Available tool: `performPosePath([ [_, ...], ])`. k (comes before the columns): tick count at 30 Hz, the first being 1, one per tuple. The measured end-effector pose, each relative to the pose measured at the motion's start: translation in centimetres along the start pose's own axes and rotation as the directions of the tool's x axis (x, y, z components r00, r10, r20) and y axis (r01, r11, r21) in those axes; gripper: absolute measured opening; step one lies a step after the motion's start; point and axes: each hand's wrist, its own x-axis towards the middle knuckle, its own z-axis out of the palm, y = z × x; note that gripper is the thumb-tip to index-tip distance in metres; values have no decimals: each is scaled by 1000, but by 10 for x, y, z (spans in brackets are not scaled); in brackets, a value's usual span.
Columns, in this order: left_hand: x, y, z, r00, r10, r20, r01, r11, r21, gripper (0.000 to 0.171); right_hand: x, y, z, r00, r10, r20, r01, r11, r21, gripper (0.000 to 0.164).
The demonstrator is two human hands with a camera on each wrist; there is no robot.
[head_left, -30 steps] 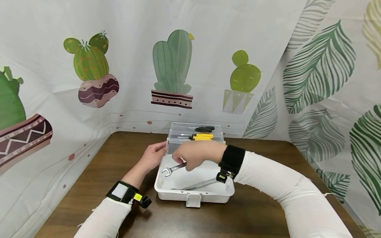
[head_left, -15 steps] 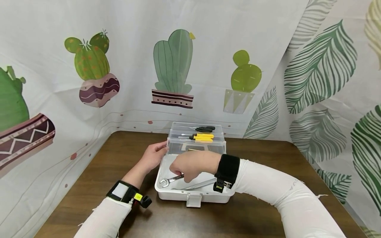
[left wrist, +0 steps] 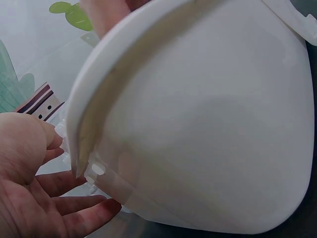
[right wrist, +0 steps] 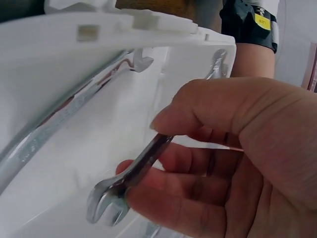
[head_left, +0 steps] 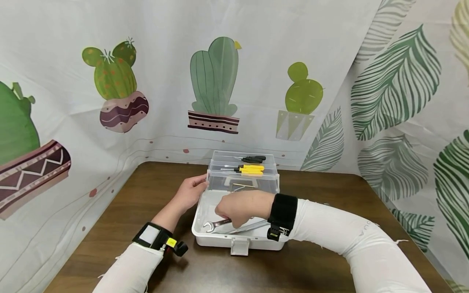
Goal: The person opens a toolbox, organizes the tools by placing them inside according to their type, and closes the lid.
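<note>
A white toolbox [head_left: 205, 238] stands on the table with its lid raised and trays folded back. In the head view my right hand [head_left: 243, 207] reaches into it, palm down. Its thumb and fingers pinch an open-ended wrench [right wrist: 148, 156] by the shank, low over the box floor; one jaw end [head_left: 209, 226] points left. Beside it lies a longer silver wrench [right wrist: 59, 111] along the front wall. My left hand [head_left: 188, 193] is at the box's left rear; in the left wrist view its fingers [left wrist: 94, 215] stretch out and touch the box's outer side.
Clear trays behind the box floor hold yellow-handled screwdrivers [head_left: 250, 169] and black-handled tools [head_left: 253, 159]. A latch [head_left: 239, 246] hangs at the box front. Thin metal pieces [head_left: 243, 186] show in the lower tray. Printed cloth hangs behind the brown table [head_left: 311, 268].
My right hand has lowered the wrench toward the box floor near the front wall, then shifted slightly right. The left hand stays at the box's left side.
</note>
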Motion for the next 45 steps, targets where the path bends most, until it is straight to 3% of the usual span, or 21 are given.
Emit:
performPosePath([
  [13, -3, 5, 0, 1000, 4, 2, -4, 1000, 5, 44, 6, -5, 16, 993, -4, 114, 12, 997, -75, 25],
  [24, -3, 3, 1, 1000, -9, -2, 9, 1000, 2, 44, 10, -7, 25, 992, -2, 124, 16, 994, -112, 27],
  [45, -3, 1, -1, 1000, -22, -9, 23, 999, 25, 44, 9, -6, 32, 986, 15, 163, -14, 1000, -6, 27],
])
